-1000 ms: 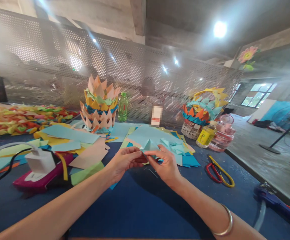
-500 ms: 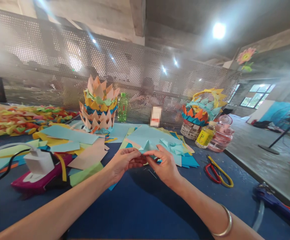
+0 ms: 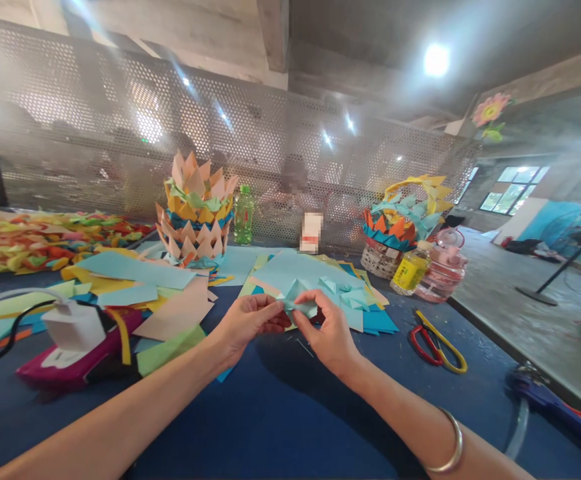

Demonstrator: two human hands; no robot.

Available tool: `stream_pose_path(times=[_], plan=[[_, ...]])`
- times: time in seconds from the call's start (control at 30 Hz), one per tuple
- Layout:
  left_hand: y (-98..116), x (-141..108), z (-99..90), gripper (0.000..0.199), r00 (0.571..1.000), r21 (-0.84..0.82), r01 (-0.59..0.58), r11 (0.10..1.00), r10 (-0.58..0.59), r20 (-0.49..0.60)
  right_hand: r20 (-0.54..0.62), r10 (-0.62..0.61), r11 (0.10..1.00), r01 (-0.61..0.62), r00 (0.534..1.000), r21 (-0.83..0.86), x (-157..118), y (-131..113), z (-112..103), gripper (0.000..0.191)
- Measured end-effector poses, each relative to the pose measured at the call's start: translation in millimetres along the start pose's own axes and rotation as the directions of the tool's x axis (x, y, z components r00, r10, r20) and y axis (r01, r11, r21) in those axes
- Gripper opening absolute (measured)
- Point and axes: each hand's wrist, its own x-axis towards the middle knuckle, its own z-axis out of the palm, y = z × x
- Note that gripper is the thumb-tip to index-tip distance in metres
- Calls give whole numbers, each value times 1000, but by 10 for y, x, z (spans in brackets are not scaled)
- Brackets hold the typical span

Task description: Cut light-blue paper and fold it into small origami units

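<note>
Both hands meet over the front of the blue table, pinching a small folded piece of light blue paper (image 3: 300, 293) between them. My left hand (image 3: 256, 323) has its thumb and fingers closed on the paper's left side. On its right side, my right hand (image 3: 326, 327) grips it between thumb and forefinger. Right behind the hands lie more folded light blue pieces (image 3: 347, 293) on a stack of coloured sheets (image 3: 380, 322). The fingers partly hide the held paper.
Left are a folded-paper tower (image 3: 197, 213), loose sheets (image 3: 175, 313), paper scraps (image 3: 45, 240) and a magenta power strip (image 3: 60, 367). Right are a paper basket (image 3: 383, 257), bottles (image 3: 410, 270), red-and-yellow-handled scissors (image 3: 437, 343) and a blue tool (image 3: 545, 397). A mesh screen (image 3: 250, 147) stands behind.
My right thumb and forefinger have shifted slightly on the folded paper, and more of it shows between the hands. The view has moved a little.
</note>
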Motion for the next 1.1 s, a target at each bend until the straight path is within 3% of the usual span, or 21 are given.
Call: stream_pose_path(times=[0.1, 0.17, 0.33, 0.5, 0.67, 0.8, 0.9, 0.97, 1.1], plan=[[-1, 8, 9, 24, 997, 92, -70, 993, 74, -36, -50, 74, 987, -65, 996, 150, -2, -14, 13, 39], [-9, 15, 11, 23, 988, 190, -134, 972, 146, -46, -24, 139, 951, -127, 990, 281, 12, -6, 15, 51], [-74, 19, -2, 22, 949, 456, -280, 845, 317, -4, 132, 282, 864, -312, 950, 396, 43, 34, 13, 47], [-101, -7, 8, 21, 920, 517, -350, 781, 389, 36, 135, 258, 898, -289, 957, 333, 29, 42, 24, 40], [-23, -26, 49, 23, 947, 461, -287, 840, 323, 3, 114, 172, 938, -198, 978, 286, 35, 65, 20, 35], [7, -39, 75, 22, 993, 223, -118, 968, 121, 2, 88, 122, 946, -143, 989, 291, 47, 50, 8, 40], [-2, -46, 75, 22, 999, 112, 21, 994, -24, 29, 81, 115, 952, -133, 990, 276, 52, 46, 2, 43], [-7, -43, 68, 23, 999, 125, 29, 992, -34, 37, 67, 115, 959, -128, 991, 251, 56, 65, 3, 42], [2, -20, 58, 26, 997, 253, -76, 964, 70, 33, 81, 133, 952, -150, 988, 267, 63, 112, 12, 37]])
